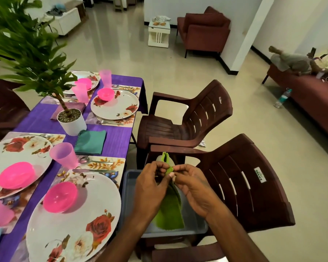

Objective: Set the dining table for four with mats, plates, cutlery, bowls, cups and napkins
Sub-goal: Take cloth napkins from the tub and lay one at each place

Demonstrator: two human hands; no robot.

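Green cloth, a napkin (169,210) with a nubbly weave and a wavy, pinked edge, is hanging folded lengthwise between both hands, its upper tip poking up above the fingers and its lower end draping down into a grey plastic tub (199,226) that is sitting on the seat of the near brown chair (240,188), just beside the table edge. Left hand (151,188) is pinching the napkin's fold between thumb and curled fingers, palm turned inward; right hand (194,188) is gripping the same fold from the other side, thumb and forefinger closing on the cloth near the top, the other fingers loosely bent. On the purple tablecloth (114,142) to the left, flowered plates (80,220) are lying on printed mats, each carrying a pink bowl (60,196), with pink cups (63,155) and cutlery alongside. A teal napkin (90,141) is lying folded near a white plant pot (72,122).
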